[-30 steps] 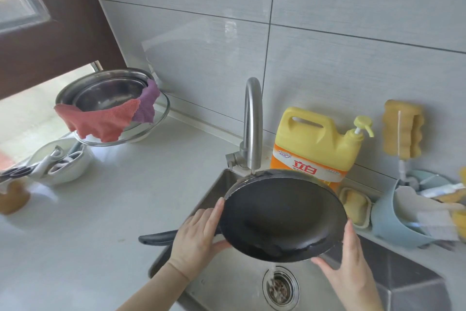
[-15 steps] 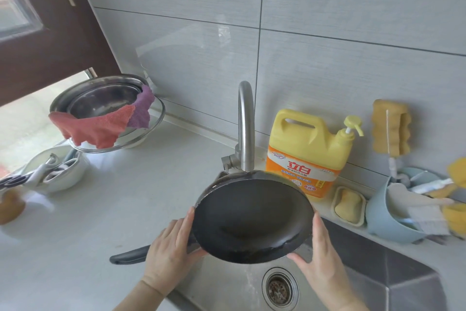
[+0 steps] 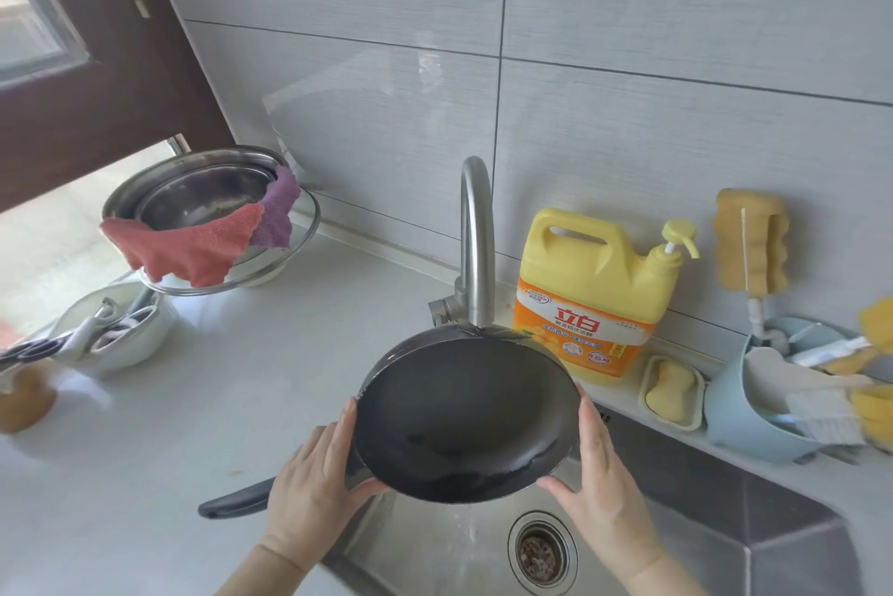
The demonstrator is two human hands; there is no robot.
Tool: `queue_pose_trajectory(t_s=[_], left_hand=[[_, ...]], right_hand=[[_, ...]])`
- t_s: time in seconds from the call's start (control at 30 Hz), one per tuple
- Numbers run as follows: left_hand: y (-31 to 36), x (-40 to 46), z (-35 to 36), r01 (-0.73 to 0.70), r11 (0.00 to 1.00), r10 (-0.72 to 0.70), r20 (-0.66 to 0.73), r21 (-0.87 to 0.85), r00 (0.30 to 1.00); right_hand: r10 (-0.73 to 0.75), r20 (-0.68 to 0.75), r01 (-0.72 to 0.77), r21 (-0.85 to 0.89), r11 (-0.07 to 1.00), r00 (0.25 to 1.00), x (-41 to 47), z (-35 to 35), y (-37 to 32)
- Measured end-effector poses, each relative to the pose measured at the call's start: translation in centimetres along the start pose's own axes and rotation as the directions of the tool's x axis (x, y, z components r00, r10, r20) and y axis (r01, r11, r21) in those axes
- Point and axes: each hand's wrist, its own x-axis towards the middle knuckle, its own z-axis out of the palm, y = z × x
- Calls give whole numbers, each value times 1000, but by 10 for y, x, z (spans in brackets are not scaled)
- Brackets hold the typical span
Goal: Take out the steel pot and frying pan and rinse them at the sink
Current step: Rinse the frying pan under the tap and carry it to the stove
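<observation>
Pan: the black pan [image 3: 466,416] is held tilted over the sink [image 3: 725,523], its inside facing the camera, its top rim just under the tap [image 3: 476,243] spout; its dark handle [image 3: 232,501] sticks out past the left hand over the table [image 3: 217,402].
Left hand: the left hand [image 3: 314,489] presses the pan's left rim, fingers straight along the edge and thumb curled under the lower rim, so it grips the pan.
Right hand: the right hand [image 3: 604,484] holds the right rim the same way, fingers straight up the edge and thumb under the bottom edge.
Water: a thin stream [image 3: 466,528] runs off the pan's lower edge between the two hands, into the sink near the drain [image 3: 541,552].
Beyond the right hand: a yellow soap jug [image 3: 594,291] stands by the wall just behind the pan, then a soap dish [image 3: 671,392], a blue caddy [image 3: 754,407] with brushes, and a sponge [image 3: 751,243] on the wall.
Beyond the left hand: well away on the table, steel bowls [image 3: 203,194] sit stacked in a glass bowl [image 3: 290,247], with a red cloth [image 3: 188,247] and a purple cloth [image 3: 278,214] draped over the rim; nearer the edge is a white bowl [image 3: 121,334] of utensils.
</observation>
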Motion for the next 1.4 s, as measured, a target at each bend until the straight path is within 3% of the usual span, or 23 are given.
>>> queue_pose_trajectory(t_s=[0.2,0.33,0.43,0.6,0.83,1.17,1.4], left_hand=[[27,20,10,-50,998,52,38,-49,998],[34,24,11,-56,994,61,57,-92,996],[31,22,7,-36,995,40,53,-89,998],[13,10,-5,7,999,-6,38,-34,999],[-4,-3,-20,44,999,-43,-57,7,997],[33,7,-10,-63,996,66,39,-63,997],[77,18,-11,-166,979,171,32,-118,985]], right_hand=[[18,-84,-21,-41,999,996,-15,-22,18],[68,-82,-78,-131,988,994,-21,-28,25],[109,-55,-113,-87,990,993,-18,-28,19],[-2,-16,2,-30,1000,1000,-4,-14,6],[-18,10,18,-18,1000,1000,10,8,-11],[44,-81,-44,9,999,996,-30,-27,8],[49,-190,-64,-76,995,981,-66,-68,24]])
